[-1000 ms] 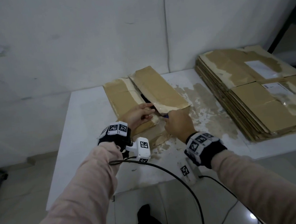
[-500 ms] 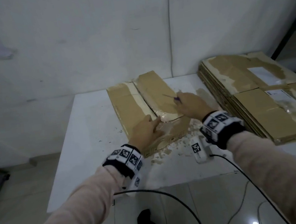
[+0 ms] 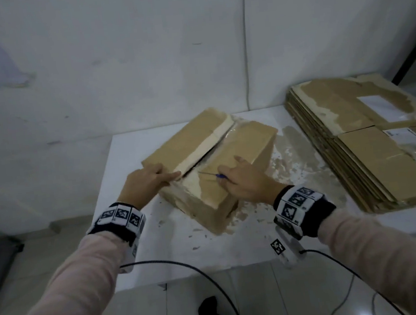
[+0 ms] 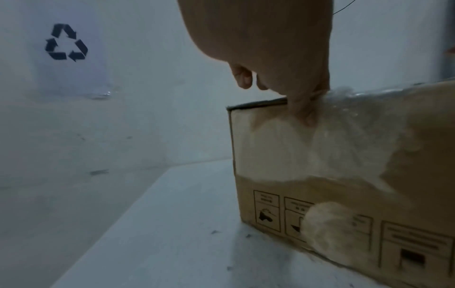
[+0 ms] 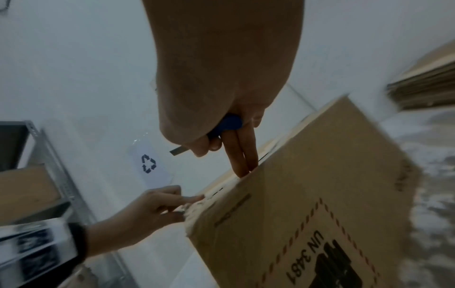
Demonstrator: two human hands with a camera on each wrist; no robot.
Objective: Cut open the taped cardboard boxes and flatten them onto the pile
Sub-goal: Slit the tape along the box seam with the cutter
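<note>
Both hands work the top of a cardboard box (image 3: 218, 166) on our white tabletop (image 3: 144, 241). Our left hand (image 3: 146, 181) rests at the near end of the left flap (image 3: 187, 139), fingers (image 5: 187, 199) stretched along its edge and thumb (image 4: 304, 109) hooked down over the rim onto the end panel, where crinkled clear tape (image 4: 344, 120) clings. Our right hand (image 3: 245, 181) grips a blue-handled utility knife (image 5: 221, 126), its short blade jutting past the thumb, while two straight fingers (image 5: 242, 155) dip into the seam at the edge of the right flap (image 3: 242, 148). Between the flaps a dark gap runs along the box top. The box sits slantwise near the tabletop's middle, torn paper scraps (image 3: 287, 164) scattered beside it. At the right end of the tabletop lies the pile of flattened cardboard (image 3: 371, 155), well apart from the box. On the wall behind hangs a sheet bearing a recycling symbol (image 4: 66, 41).
</note>
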